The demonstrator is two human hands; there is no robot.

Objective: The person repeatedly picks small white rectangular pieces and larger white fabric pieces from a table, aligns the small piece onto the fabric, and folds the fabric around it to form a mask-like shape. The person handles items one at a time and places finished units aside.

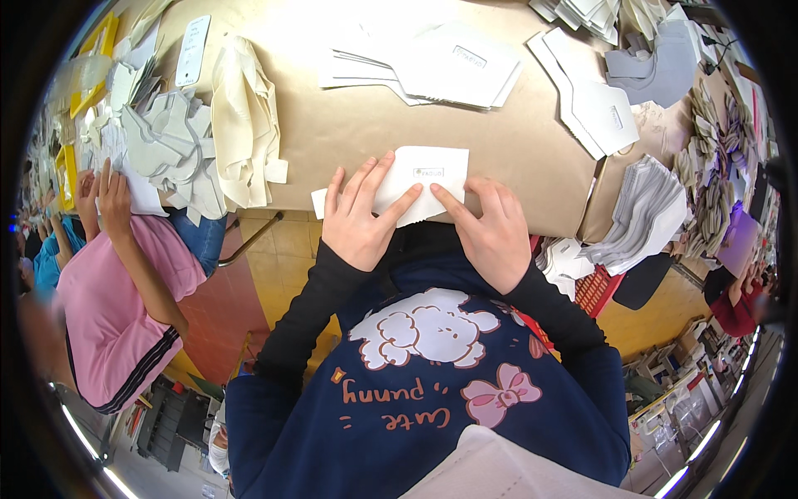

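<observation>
My left hand point(359, 218) and my right hand point(489, 229) both press flat on a white cut paper piece point(431, 170) with a small label, lying at the near edge of the brown paper-covered table point(416, 125). My fingers are spread over its lower corners, index fingertips nearly meeting at its middle. Part of the piece hangs over the table edge. Both my forearms wear dark sleeves.
A stack of white cut pieces point(440, 62) lies farther back. More white and grey pieces point(594, 104) sit at the right, cream pieces point(241, 116) at the left. A person in pink point(108, 291) works at the left. Grey stacked sheets point(644, 212) hang beside the table.
</observation>
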